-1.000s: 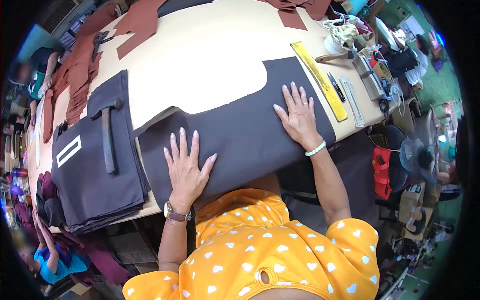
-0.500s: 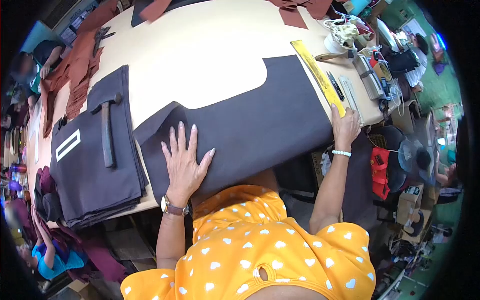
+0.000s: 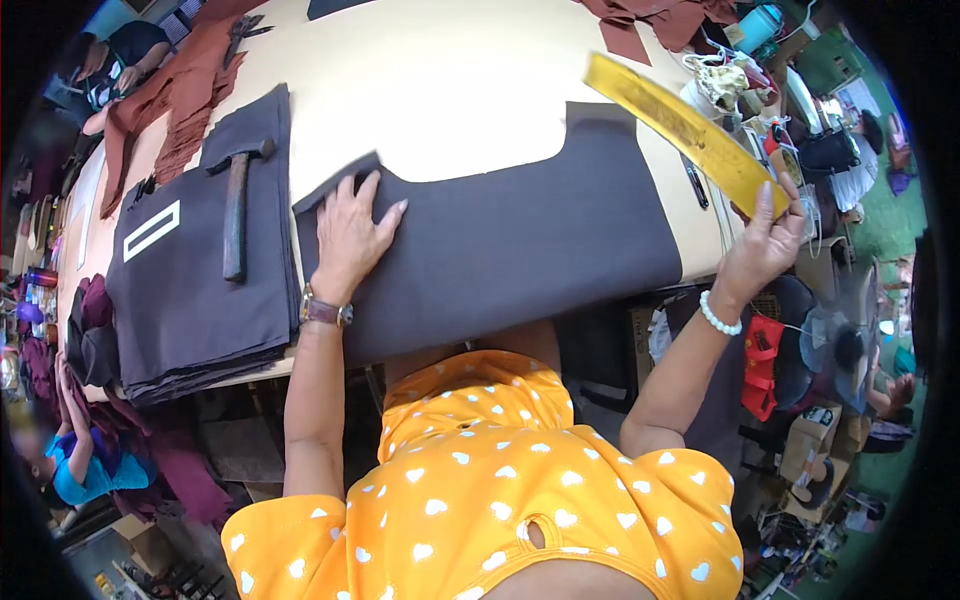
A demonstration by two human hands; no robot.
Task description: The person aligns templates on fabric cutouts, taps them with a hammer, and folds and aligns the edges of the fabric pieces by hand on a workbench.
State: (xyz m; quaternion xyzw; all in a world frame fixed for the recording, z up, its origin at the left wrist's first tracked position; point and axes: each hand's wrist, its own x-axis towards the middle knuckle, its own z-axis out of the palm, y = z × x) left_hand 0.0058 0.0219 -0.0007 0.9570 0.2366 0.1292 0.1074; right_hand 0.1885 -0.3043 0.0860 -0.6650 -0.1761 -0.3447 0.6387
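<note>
The right hand [image 3: 765, 240] is gripping a long, flat yellow strip [image 3: 690, 135], its dark markings [image 3: 735, 158] too blurred to read; the half-curled left hand [image 3: 350, 235] is touching charcoal fabric [image 3: 520, 240] on the pale tabletop [image 3: 450, 90].

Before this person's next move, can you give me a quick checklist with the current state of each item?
1. Ruler in hand: ok. The right hand grips the yellow ruler by its near end.
2. Left hand on the cloth: ok. It rests at the left end of the dark cloth.
3. Ruler laid flat on the cloth: not ok. It is held up by the cloth's right side.
4. Far left corner of the cloth flat: cannot tell. Fingers cover part of it.
5. Hammer clear of the cloth: ok. It lies on the pile to the left.
</note>
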